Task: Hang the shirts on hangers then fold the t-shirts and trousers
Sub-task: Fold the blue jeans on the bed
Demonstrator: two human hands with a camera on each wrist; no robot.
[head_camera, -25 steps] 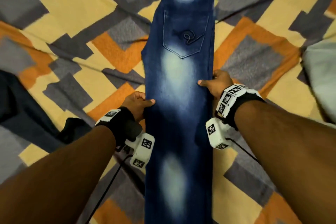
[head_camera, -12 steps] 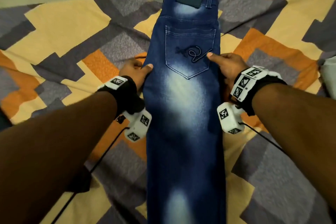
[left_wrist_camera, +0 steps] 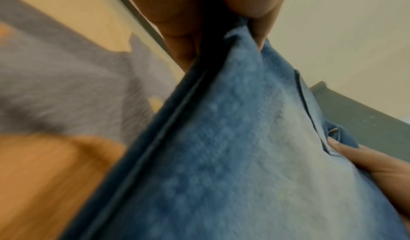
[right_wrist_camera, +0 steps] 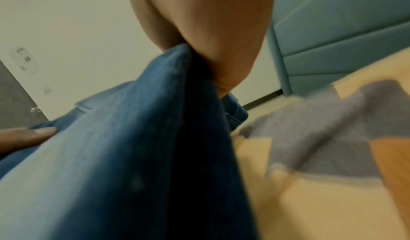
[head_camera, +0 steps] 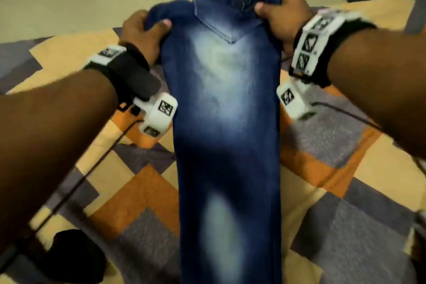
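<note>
A pair of blue jeans (head_camera: 226,140) with faded patches, folded lengthwise, runs down the middle of the patterned bedspread (head_camera: 345,191). Its waist end is lifted off the bed. My left hand (head_camera: 147,27) grips the left edge near the seat, thumb on top. My right hand (head_camera: 279,9) grips the right edge by the back pocket. In the left wrist view my fingers pinch the denim (left_wrist_camera: 244,138) at its seam. The right wrist view shows my palm closed over the jeans' fold (right_wrist_camera: 155,138).
The bedspread is orange, yellow and grey. A dark garment (head_camera: 76,256) lies at the lower left by my left forearm. A teal padded headboard (right_wrist_camera: 343,29) and cream wall stand beyond the bed. Black cables trail from both wrist cameras.
Both hands slid up the jeans from mid-leg to the seat and pocket, then closed on the edges and raised the waist end off the bedspread.
</note>
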